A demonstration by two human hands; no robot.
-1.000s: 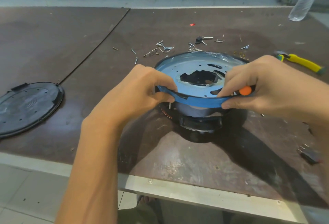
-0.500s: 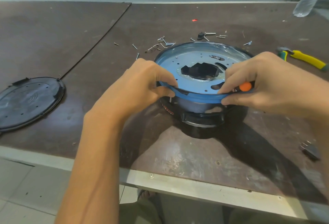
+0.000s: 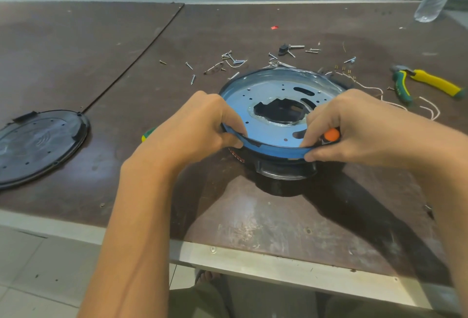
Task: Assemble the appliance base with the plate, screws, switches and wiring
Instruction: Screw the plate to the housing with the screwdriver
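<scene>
Two hands grip the near rim of the round blue plate (image 3: pixel 266 95), which lies flat on top of the black appliance base (image 3: pixel 286 169) in the middle of the bench (image 3: pixel 278 216). The left hand (image 3: pixel 195 125) is closed on the rim at its near-left side, thumb below and fingers above. The right hand (image 3: pixel 354 128) pinches the rim at the near-right side and also holds a tool with an orange end (image 3: pixel 331 134) in its palm. The plate is directly in front of both hands, about equally near to each, with its far edge pointing away from the person. I judge the plate is being seated or turned to match the base. Loose screws (image 3: pixel 228 61) lie behind it, well apart from the hands.
</scene>
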